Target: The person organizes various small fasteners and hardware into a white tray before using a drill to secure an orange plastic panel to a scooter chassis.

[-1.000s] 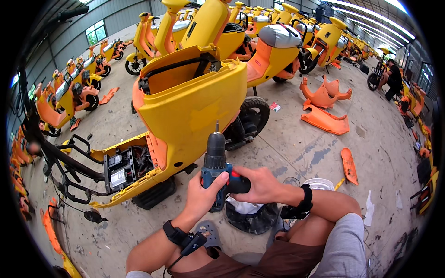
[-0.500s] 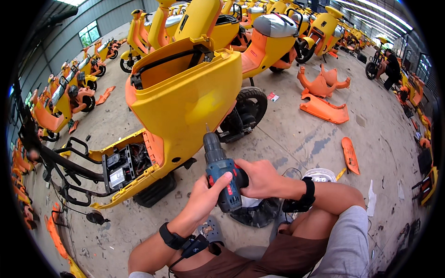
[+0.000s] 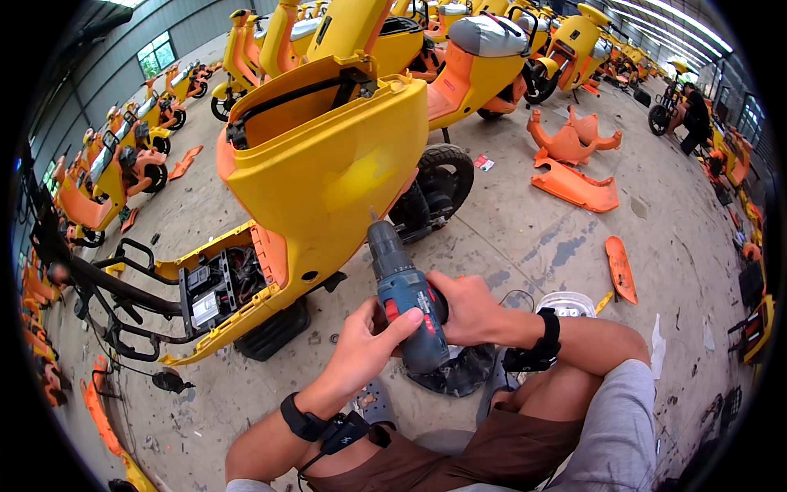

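A blue and black cordless drill (image 3: 403,293) is gripped by both hands in front of me. My left hand (image 3: 366,343) wraps its body from the left, thumb over the red switch. My right hand (image 3: 470,307) clasps it from the right. The drill's bit points up and left at the rear yellow panel of a partly stripped yellow scooter (image 3: 328,164), close to a small dark hole in that panel. Whether the bit touches the panel cannot be told. The scooter's floor is open, showing a battery bay (image 3: 215,287) with wiring.
Loose orange body panels (image 3: 574,184) and a narrow orange strip (image 3: 619,266) lie on the concrete floor to the right. A white lamp part (image 3: 566,303) sits by my right wrist. Rows of yellow scooters (image 3: 106,172) fill the left and the back. A person (image 3: 693,111) crouches far right.
The drill has tilted from upright to leaning left, its bit now aimed at the yellow panel. My view has moved closer to the scooter. Both hands keep hold of the drill.
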Action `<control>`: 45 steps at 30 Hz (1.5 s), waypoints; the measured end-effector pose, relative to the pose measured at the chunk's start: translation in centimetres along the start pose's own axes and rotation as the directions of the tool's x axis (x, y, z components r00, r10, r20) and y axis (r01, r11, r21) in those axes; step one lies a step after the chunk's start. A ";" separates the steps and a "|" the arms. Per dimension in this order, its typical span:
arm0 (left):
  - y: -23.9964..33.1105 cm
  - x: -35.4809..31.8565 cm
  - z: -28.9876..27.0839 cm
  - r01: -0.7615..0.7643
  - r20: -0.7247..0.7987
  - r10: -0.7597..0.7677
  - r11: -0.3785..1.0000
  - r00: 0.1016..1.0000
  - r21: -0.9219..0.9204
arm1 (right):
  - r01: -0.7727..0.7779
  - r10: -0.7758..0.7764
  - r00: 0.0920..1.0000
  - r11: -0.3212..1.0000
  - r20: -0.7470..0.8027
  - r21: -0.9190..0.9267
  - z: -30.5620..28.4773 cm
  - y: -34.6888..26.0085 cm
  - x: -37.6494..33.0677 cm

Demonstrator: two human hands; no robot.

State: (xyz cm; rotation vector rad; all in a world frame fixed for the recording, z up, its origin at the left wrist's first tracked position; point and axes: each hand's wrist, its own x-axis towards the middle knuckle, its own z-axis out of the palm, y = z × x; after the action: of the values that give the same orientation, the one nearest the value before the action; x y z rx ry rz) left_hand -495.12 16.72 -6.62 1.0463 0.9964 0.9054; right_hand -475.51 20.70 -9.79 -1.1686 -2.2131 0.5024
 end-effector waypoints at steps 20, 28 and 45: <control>-3.4 3.1 -3.0 0.268 0.246 -0.266 0.963 0.932 0.026 | -0.143 0.032 0.984 0.717 0.173 0.682 -2.7 -2.0 0.9; -3.9 1.4 -0.1 0.114 0.526 -0.386 0.872 0.758 0.476 | -0.248 0.033 0.965 0.441 0.260 0.863 -2.2 -0.8 -0.3; -3.0 1.3 -0.5 0.016 0.493 -0.291 0.872 0.820 0.489 | -0.148 -0.033 0.981 0.508 0.190 0.849 -1.6 -0.2 0.1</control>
State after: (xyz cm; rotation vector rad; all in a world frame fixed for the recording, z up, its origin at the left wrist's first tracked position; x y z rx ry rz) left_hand -494.90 17.30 -9.87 1.5010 0.7941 0.1728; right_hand -474.60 20.76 -8.43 -0.6237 -1.6174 1.5865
